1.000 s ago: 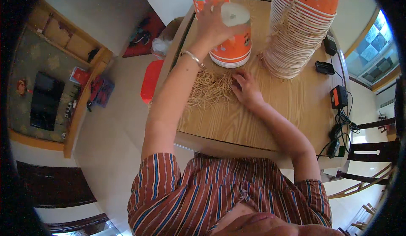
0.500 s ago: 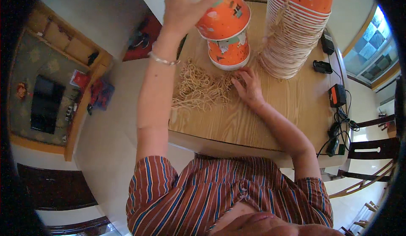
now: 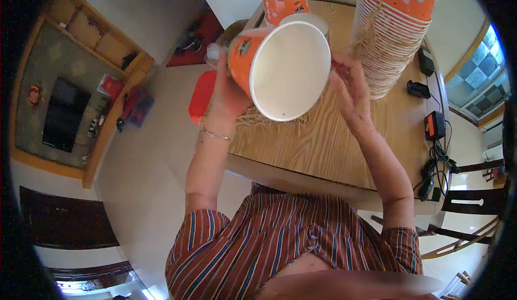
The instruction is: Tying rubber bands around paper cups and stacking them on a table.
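My left hand is closed around the side of an orange printed paper bucket, which it holds tilted above the table. The bucket's white rim and bare white inside face me. Just right of that rim is my right hand, its thumb and fingers apart and curved; the fingertips are blurred and partly in shadow. Below the bucket, a pile of thin tan strands lies on the table, mostly hidden. Behind it stands another orange bucket, bottom up, with part of a further pale-topped one beside it.
A tall nested stack of orange buckets stands at the right of the wooden table, tan strands hanging on its side. Black adapters and cables lie along the right edge. A red object is beyond the left edge.
My left hand has brought a bucket down toward me and turned its mouth my way. My right hand has risen from the strands to beside the rim.
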{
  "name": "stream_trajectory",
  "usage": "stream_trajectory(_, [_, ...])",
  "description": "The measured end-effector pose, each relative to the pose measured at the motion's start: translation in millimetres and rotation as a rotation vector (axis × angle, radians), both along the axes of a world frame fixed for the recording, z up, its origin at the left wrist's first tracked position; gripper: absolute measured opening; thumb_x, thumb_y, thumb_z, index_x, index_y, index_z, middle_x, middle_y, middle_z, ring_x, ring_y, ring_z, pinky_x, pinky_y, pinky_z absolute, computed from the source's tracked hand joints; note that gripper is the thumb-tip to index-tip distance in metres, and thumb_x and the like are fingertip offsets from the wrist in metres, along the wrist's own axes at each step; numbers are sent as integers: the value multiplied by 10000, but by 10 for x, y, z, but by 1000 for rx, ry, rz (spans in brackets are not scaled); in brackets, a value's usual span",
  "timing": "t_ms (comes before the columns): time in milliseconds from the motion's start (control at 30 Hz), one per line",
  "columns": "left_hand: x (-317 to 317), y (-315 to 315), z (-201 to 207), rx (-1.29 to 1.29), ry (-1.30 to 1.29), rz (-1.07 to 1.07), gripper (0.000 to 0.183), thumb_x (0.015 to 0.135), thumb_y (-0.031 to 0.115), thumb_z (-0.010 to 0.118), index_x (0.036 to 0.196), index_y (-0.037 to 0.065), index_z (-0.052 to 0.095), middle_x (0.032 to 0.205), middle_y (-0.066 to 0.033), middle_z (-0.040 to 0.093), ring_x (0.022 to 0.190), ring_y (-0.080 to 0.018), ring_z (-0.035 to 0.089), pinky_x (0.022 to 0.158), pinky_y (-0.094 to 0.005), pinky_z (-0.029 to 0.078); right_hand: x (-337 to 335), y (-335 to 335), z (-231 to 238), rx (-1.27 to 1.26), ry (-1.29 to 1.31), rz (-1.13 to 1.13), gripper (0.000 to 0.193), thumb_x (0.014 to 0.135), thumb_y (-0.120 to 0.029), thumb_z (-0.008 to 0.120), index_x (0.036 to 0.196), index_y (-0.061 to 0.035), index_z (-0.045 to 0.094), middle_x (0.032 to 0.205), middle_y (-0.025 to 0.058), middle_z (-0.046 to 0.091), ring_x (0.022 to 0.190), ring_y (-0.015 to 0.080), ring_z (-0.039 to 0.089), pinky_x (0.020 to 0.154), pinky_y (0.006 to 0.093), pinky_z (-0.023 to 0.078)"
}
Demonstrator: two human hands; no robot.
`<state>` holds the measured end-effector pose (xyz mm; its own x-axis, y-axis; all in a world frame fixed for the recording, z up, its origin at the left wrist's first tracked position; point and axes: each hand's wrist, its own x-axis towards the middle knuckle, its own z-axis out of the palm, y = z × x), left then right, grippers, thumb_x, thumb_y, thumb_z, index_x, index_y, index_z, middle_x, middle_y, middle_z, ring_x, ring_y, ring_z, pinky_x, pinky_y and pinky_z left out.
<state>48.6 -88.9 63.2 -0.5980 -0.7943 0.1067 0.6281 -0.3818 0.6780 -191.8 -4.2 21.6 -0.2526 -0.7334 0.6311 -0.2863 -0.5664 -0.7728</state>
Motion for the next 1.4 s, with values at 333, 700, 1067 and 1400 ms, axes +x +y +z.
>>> stream_trajectory(333, [-226, 616, -659, 306, 487, -209, 703, 941, 653, 271, 1473, 196, 325, 1509, -109, 337, 1378, -333, 335, 1115, -554, 285, -57, 185, 498, 151, -30, 149, 269, 927, -98, 589, 1173, 7, 556, 1025, 79, 635, 928, 145, 591, 818, 283, 481])
stream_trajectory(700, [-186, 1462, -1171, 113, -419, -116, 383, 940, 206, 570, 1270, 13, 546, 1171, -81, 630, 1042, -200, 608, 910, -363, 492, -589, 311, 677, 295, 735, 289, 177, 915, -55, 579, 1071, -10, 649, 931, 51, 666, 880, 120, 614, 796, 275, 493])
stream_trajectory(1067, [425, 1133, -1063, -756, -1257, 593, 190, 886, 120, 617, 1059, 48, 649, 904, -112, 616, 787, -216, 614, 710, -323, 495, -377, 321, 415, 507, 806, 497, 186, 901, -42, 561, 1059, -15, 656, 947, 141, 678, 886, 275, 649, 797, 330, 503])
stream_trajectory(1400, [147, 712, -1009, -1435, -1454, 566, 227, 735, 46, 649, 959, 78, 665, 1000, -116, 543, 948, -328, 523, 810, -421, 456, -320, 210, 339, 433, 867, 589, 201, 899, -36, 560, 1090, -9, 617, 997, 121, 657, 927, 253, 638, 812, 343, 502])
